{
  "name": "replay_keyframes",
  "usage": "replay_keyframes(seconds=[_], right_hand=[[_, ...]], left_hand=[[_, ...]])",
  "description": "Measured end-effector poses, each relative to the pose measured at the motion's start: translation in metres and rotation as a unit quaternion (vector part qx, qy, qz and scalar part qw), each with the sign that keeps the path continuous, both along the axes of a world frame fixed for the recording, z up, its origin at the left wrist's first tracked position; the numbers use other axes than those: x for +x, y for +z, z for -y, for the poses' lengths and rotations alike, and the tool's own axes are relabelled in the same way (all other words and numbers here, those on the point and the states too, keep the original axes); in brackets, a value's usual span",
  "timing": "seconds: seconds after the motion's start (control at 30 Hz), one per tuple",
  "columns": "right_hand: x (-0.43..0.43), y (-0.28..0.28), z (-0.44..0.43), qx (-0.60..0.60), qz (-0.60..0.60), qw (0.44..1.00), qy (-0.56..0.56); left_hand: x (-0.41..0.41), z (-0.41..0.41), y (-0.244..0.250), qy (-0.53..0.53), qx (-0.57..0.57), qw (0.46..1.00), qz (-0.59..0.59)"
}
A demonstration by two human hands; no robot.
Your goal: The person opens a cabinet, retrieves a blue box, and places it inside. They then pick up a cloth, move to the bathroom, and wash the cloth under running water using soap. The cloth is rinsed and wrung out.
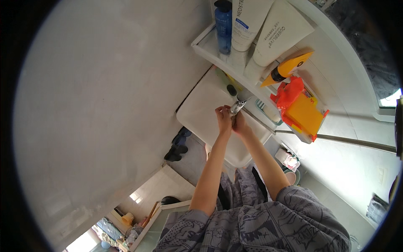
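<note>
Both my hands are together over a white washbasin (201, 110), close beneath the spout of a chrome faucet (238, 106). My left hand (224, 119) is on the left of the spout with its fingers bent. On the other side, my right hand (240, 123) is partly covered by the faucet. A small dark patch shows between the palms, and I cannot make out whether it is an object or shadow. The spout also hides some of the fingers, and running water cannot be clearly seen.
Above the basin juts a white shelf (217, 64) with a blue bottle (224, 28), white tubes (277, 34), a yellow tube (288, 67) and an orange-yellow packet (303, 113). A soap dish (264, 110) sits behind the basin. Dark slippers (176, 152) lie by the left wall.
</note>
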State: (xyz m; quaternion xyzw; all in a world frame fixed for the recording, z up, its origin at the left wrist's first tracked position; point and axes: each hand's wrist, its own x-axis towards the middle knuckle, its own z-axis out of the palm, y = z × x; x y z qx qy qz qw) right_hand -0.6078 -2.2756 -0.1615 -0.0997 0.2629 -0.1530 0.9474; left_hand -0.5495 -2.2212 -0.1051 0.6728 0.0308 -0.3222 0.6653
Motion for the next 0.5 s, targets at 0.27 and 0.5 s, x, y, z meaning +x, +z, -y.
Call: replay_keyframes(seconds=[0.27, 0.5], right_hand=[[0.011, 0.026, -0.001, 0.046, -0.049, 0.997, 0.028], [0.006, 0.016, -0.002, -0.093, -0.133, 0.984, -0.071]], left_hand=[[0.018, -0.003, -0.005, -0.128, 0.157, 0.944, 0.260], [0.013, -0.010, 0.027, -0.177, 0.224, 0.929, 0.237]])
